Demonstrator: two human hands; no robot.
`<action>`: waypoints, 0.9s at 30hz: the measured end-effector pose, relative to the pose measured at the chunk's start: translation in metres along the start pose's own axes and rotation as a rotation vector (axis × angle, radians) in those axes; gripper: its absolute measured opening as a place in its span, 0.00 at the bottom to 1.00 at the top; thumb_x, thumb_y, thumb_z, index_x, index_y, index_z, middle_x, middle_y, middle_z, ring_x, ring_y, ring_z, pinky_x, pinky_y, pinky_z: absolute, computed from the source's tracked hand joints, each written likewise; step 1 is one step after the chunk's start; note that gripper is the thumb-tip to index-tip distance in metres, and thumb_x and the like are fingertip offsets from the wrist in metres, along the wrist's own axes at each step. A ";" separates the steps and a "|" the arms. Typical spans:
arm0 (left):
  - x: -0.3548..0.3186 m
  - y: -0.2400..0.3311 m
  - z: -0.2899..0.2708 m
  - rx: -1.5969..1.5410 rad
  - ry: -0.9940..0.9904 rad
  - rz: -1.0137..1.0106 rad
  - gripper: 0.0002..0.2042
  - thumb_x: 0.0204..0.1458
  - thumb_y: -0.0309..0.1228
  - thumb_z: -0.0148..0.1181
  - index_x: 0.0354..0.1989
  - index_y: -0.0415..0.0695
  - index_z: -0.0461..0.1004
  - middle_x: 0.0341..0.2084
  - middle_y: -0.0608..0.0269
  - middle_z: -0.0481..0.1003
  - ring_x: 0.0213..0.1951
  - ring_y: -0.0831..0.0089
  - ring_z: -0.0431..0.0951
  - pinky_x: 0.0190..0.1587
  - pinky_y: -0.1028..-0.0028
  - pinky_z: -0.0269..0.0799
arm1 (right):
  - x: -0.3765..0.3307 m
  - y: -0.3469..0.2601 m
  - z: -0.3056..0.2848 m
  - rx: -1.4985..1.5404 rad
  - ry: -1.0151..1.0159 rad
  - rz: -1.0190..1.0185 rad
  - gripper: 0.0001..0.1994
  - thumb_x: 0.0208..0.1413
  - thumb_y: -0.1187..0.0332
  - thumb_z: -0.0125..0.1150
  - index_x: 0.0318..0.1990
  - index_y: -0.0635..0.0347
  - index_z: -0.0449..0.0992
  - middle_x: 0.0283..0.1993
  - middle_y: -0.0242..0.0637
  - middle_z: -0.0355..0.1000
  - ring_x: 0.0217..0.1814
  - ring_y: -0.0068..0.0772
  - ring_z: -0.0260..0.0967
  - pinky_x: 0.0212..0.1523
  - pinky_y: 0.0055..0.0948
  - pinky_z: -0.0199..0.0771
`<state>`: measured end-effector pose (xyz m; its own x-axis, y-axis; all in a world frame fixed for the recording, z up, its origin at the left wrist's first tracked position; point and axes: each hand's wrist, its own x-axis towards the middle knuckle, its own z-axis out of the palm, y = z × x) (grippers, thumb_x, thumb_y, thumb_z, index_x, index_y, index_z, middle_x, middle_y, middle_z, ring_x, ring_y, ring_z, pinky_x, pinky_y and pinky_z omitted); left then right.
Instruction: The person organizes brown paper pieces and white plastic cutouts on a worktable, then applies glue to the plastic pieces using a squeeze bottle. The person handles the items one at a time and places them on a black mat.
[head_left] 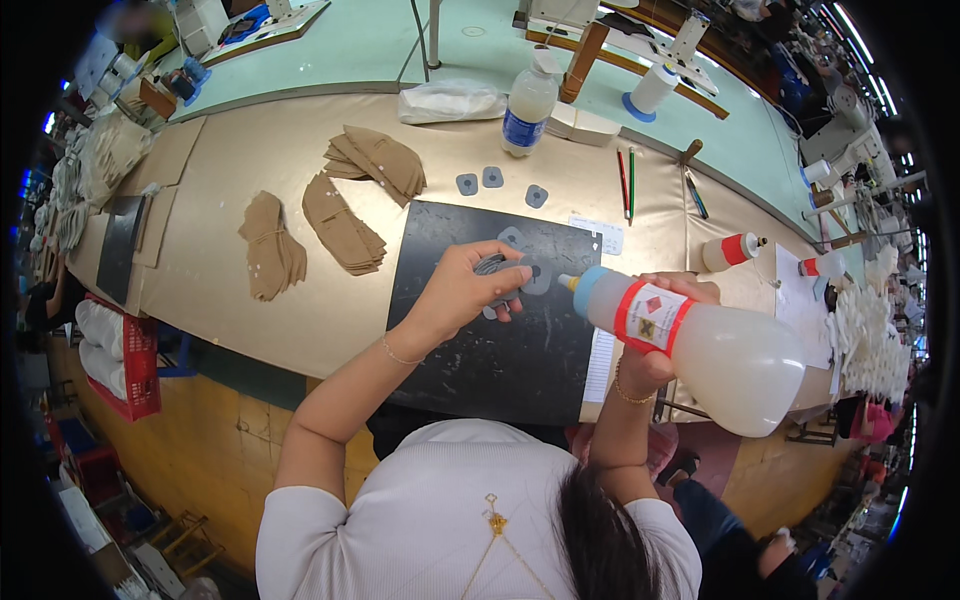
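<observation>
My left hand (455, 292) is closed on several small grey patches (489, 264), thumb on top. A grey patch with a dark centre (538, 277) shows just past the thumb tip; I cannot tell if it is held or lies on the black board (485, 365). Another grey patch (511, 236) lies behind my fingers. My right hand (648, 368) is wrapped round a large squeeze bottle (745, 365) of whitish liquid, tilted sideways, with a red-edged label and blue cap. Its yellow nozzle (569, 282) points left at the patch beside my thumb; contact is unclear.
Beyond the board lie three grey patches (493, 177). Brown card pieces (340, 225) are fanned out at the left. A blue-labelled bottle (527, 110) stands at the back. Pencils (627, 185) and a small red-labelled bottle (733, 251) lie right. A red crate (138, 365) stands lower left.
</observation>
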<state>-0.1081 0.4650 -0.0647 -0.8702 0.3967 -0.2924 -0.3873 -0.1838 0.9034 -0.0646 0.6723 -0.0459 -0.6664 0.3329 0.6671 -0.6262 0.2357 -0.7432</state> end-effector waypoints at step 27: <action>0.135 -0.019 0.003 0.441 0.066 -0.067 0.11 0.47 0.29 0.64 0.37 0.36 0.75 0.25 0.60 0.78 0.21 0.77 0.77 0.18 0.79 0.69 | -0.017 0.006 -0.020 0.108 0.083 0.264 0.42 0.36 0.33 0.68 0.43 0.68 0.68 0.38 0.38 0.63 0.38 0.34 0.70 0.40 0.33 0.77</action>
<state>-0.2177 0.5248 -0.1201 -0.8704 0.3340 -0.3617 -0.2895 0.2469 0.9248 -0.0487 0.6867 -0.0626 -0.7791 0.4446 0.4419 -0.4785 0.0337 -0.8774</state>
